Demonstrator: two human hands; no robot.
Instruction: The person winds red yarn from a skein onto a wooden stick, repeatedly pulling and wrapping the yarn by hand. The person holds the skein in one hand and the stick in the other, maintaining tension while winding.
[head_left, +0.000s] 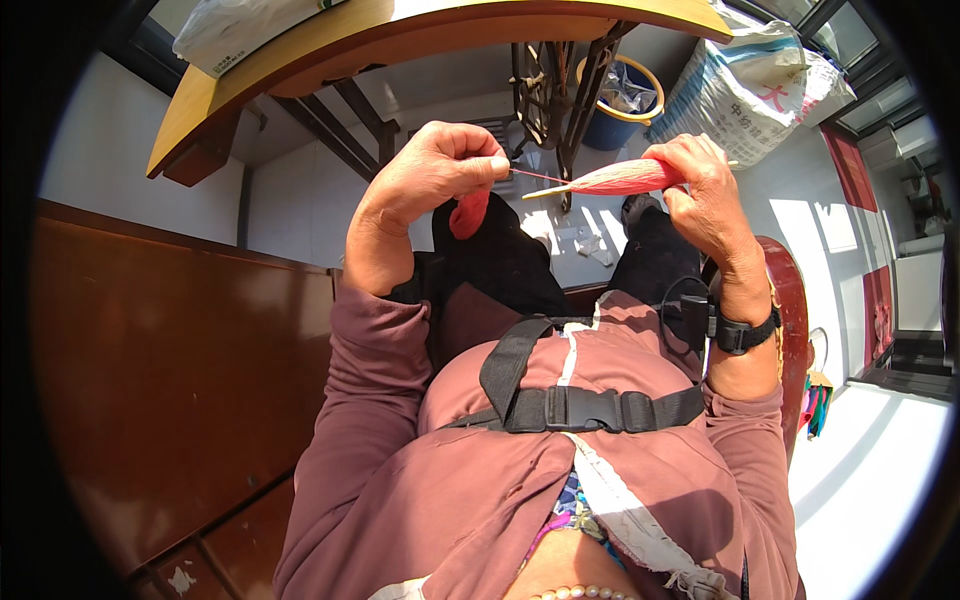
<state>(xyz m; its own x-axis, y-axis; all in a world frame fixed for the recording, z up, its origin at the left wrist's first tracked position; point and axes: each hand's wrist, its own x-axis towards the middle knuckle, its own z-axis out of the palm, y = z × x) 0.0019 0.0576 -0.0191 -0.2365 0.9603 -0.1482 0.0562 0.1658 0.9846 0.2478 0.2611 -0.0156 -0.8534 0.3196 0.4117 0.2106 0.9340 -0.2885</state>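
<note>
In my right hand (701, 176) is a thin pale stick wound with a spindle-shaped bundle of pink thread (622, 178). The bare tip of the stick (546, 193) points towards my left hand, and its other end shows just past my right fingers. A taut pink strand (534, 175) runs from the wound bundle to my left hand (465, 165), where thumb and forefinger pinch it. Beneath the left fingers hangs a darker pink-red clump of thread (469, 214); how it is held is hidden.
A wooden table (420, 28) with a dark metal treadle frame (551, 90) stands ahead, a plastic-wrapped pack (244, 34) on it. Behind the frame is a blue bucket (611, 131) with a yellow rim, beside a large woven sack (739, 97). A reddish-brown wooden cabinet (180, 360) is at the left.
</note>
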